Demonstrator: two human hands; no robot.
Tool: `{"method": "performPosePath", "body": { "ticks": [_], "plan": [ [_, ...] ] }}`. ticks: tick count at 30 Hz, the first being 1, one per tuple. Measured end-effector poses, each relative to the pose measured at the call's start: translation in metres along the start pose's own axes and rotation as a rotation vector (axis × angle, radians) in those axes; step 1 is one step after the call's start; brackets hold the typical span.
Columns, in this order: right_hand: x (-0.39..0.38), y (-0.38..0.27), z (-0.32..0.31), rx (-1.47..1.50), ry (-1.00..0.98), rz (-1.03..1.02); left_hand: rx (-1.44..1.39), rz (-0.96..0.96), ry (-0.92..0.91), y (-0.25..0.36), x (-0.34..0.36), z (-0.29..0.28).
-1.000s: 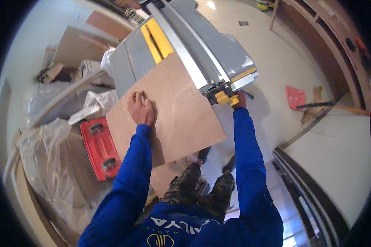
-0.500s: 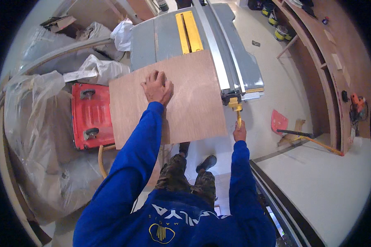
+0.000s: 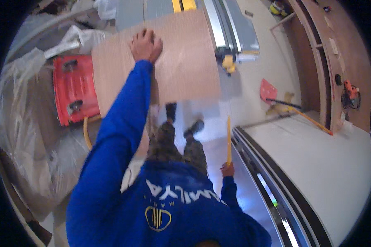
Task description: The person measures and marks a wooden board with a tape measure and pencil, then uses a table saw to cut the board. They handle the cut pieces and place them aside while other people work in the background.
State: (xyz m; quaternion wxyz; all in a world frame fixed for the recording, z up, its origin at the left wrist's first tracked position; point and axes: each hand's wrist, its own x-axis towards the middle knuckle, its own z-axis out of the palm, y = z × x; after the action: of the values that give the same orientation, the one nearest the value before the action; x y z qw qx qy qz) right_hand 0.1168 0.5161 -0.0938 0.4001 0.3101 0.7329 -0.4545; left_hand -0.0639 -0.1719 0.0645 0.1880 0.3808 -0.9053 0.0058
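Two hands: left (image 3: 146,44) flat on plywood sheet (image 3: 160,61); right grip (image 3: 227,168) closed on upward-pointing yellow stick (image 3: 228,140).

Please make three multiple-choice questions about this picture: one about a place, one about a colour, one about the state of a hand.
1. Where does the left hand rest?
A. flat on the plywood sheet
B. on the red case
C. on the dustpan

2. What colour is the long thin stick in the right hand?
A. green
B. yellow
C. black

3. How is the right hand?
A. open and empty
B. pressed flat on the sheet
C. closed around the stick, low beside the body

Answers:
1 A: the palm lies spread on the sheet over the saw table, while the red case is beside it on the floor.
2 B: the stick is plainly yellow.
3 C: the fingers wrap the stick's lower end.
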Motion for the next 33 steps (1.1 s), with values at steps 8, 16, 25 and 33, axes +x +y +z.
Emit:
{"method": "performPosePath", "body": {
  "ticks": [8,16,25,33],
  "plan": [
    [-0.258,-0.122,0.0,-0.549,0.119,-0.767,-0.082,0.125,-0.037,-0.029,-0.015,0.018],
    [-0.234,-0.176,0.049,-0.616,0.181,-0.815,0.017,0.125,-0.115,-0.027,-0.021,0.019],
    [-0.226,-0.204,0.063,-0.603,0.125,-0.843,-0.478,0.121,-0.339,-0.057,-0.001,-0.008],
    [-0.243,-0.224,0.07,-0.808,0.165,-0.912,-0.02,-0.007,-0.202,-0.059,-0.018,-0.019]
  ]
}}
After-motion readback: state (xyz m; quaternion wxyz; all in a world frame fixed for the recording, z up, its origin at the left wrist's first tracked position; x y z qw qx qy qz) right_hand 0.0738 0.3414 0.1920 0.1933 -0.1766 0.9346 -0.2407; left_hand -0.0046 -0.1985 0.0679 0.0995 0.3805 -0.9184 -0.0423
